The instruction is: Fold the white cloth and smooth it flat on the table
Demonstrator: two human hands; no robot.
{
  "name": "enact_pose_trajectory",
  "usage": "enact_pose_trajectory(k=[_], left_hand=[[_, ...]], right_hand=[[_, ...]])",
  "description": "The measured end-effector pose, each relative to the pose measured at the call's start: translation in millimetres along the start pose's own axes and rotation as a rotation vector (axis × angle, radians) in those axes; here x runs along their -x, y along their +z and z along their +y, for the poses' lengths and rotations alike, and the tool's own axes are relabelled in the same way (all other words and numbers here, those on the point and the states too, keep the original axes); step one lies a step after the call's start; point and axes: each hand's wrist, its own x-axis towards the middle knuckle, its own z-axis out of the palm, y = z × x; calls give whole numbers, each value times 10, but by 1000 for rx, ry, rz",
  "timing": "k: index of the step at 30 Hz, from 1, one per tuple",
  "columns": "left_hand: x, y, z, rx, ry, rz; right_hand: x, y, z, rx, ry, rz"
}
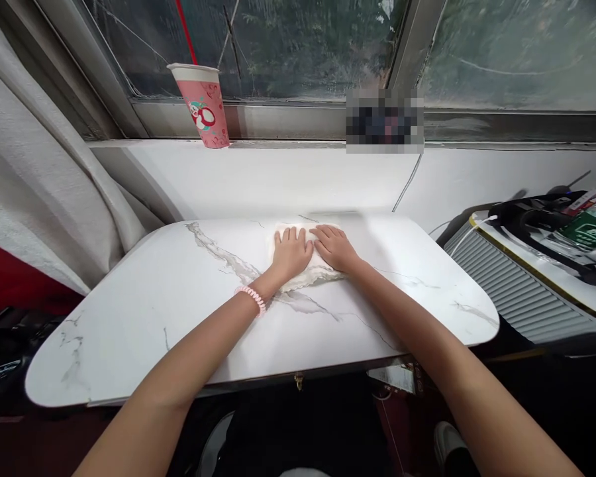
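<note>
Head view: both hands were on the marbled white table. Left hand (pixel 292 253) lay palm down on a cream cloth (pixel 310 275), its fingers extended and slightly spread, pointing away from the wearer, thumb out to the right. Right hand (pixel 334 246) also lay flat on the cloth, fingers stretched towards the far left, its thumb side just beside the left thumb; whether the two thumbs touched could not be told. Neither hand was closed around anything.

Cloth position: near the middle of the table (pixel 129 318), towards the far edge, spread under both hands, near edge rumpled. Pink coiled band (pixel 251 299) circled the left forearm (pixel 218 344) close to the wrist.

Surroundings: a pink paper cup (pixel 203 109) with a red straw (pixel 186 33) stood on the ledge before the window (pixel 298 46). Farther right along the ledge was a pixelated patch (pixel 385 122), contents unreadable; a thin cable (pixel 408 182) ran down the white wall (pixel 278 179) below it. Pale curtain (pixel 44 146) hung at left. At right, a white ribbed unit (pixel 506 291) bore a green-labelled bottle (pixel 593 225) among dark items. Small brass-coloured fitting (pixel 298 381) showed at the table's near edge.
</note>
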Motion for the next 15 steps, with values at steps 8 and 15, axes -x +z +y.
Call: enact_pose_trajectory(k=[8,15], left_hand=[[856,-176,468,5,77,-91],[1160,-293,828,76,152,-245]], right_hand=[[1001,-290,-83,15,-140,15],[1532,-561,-14,-22,-163,-12]])
